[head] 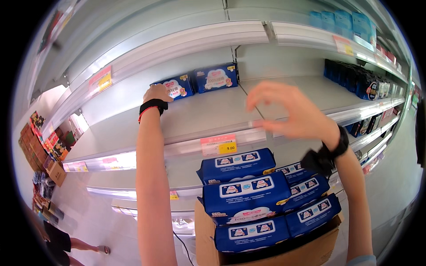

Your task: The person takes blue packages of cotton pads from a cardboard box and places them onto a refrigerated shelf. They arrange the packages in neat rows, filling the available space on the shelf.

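Note:
My left hand [157, 93] is on the left end of a blue soft pack [182, 87] that stands at the back of the shelf. A second blue pack [216, 78] stands just to its right. My right hand [283, 109] is raised over the shelf's front edge, blurred, with thumb and fingers apart and nothing between them. Below it, an open cardboard box [299, 249] holds several more blue packs [246, 196] lying in rows. Black bands are on both wrists.
A price tag [218, 145] hangs on the shelf edge. Dark packs [352, 79] stand farther right, light blue packs [342, 25] on the shelf above. At lower left is a person's leg [85, 245], with cartons [56, 173] beyond. A black cable [182, 244] hangs beside the box.

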